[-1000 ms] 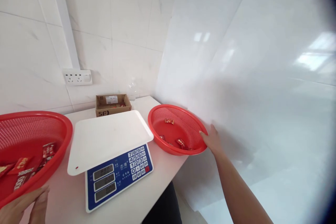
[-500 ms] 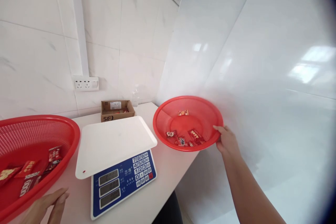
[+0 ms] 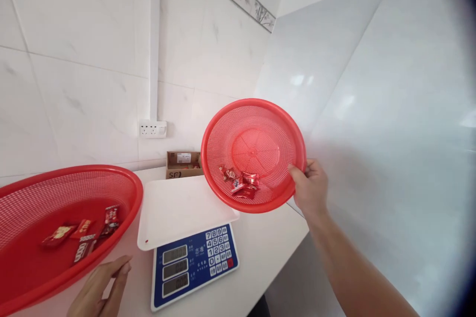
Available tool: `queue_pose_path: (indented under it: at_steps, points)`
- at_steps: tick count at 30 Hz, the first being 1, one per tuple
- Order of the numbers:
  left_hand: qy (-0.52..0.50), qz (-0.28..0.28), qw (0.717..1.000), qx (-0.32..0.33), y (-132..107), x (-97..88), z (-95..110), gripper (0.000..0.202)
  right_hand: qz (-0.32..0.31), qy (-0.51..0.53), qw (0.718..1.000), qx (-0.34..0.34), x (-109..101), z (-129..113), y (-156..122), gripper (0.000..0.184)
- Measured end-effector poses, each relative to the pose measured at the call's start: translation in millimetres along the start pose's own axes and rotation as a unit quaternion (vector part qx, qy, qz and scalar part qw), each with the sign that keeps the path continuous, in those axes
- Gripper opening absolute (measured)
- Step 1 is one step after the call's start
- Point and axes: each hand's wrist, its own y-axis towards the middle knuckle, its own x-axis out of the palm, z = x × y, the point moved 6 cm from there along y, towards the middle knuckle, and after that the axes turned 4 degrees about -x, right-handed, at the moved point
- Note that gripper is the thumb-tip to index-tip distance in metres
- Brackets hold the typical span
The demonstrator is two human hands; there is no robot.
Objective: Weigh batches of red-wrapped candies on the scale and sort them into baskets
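Note:
My right hand (image 3: pixel 310 185) grips the right rim of a round red plastic basket (image 3: pixel 256 104), thumb inside and fingers outside. The basket is raised and tilted toward me, and several red-wrapped candies (image 3: pixel 245 185) lie low inside it. Its lower left edge overlaps the white pan (image 3: pixel 182 210) of a digital scale (image 3: pixel 197 267). My left hand (image 3: pixel 100 287) is between a second red basket (image 3: pixel 74 173) and the scale, holding nothing visible; its fingers are extended, tips close together. Several wrapped candies (image 3: pixel 84 230) lie in that second basket.
A small open cardboard box (image 3: pixel 182 166) stands behind the scale against the tiled wall, partly hidden by the raised basket. A power socket (image 3: pixel 152 129) is on the wall above. The white table (image 3: pixel 275 237) ends at a diagonal edge at right, near a smooth pale panel (image 3: pixel 390 124).
My right hand has lifted the basket off the table, tilting it and bringing it over the scale pan's edge. Its candies have gathered lower left. The camera view has shifted left.

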Motion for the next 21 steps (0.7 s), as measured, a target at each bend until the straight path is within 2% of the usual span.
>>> queue_pose_path:
  at_steps: [6,9,11,13,16,21]
  points:
    - [-0.004,-0.034,0.999,-0.021,2,0.8,2,0.030,-0.092,-0.079,0.987,-0.103,41,-29,-35,0.019]
    - [-0.022,-0.029,0.999,-0.022,4,-0.9,6,0.029,-0.103,-0.112,0.972,-0.180,51,-39,-46,0.019]
    - [-0.031,-0.030,0.999,-0.030,4,-0.6,6,0.027,-0.083,-0.134,0.962,-0.224,50,-46,-49,0.020]
    - [-0.033,-0.038,0.998,-0.045,3,0.9,4,0.025,-0.046,-0.151,0.957,-0.242,44,-52,-47,0.022]
    - [-0.039,-0.049,0.996,-0.064,2,1.9,2,0.026,0.042,-0.164,0.964,-0.203,24,-51,-38,0.022]
    - [-0.032,-0.055,0.995,-0.079,2,1.5,4,0.026,0.196,-0.136,0.964,-0.114,-32,-17,-32,0.022]
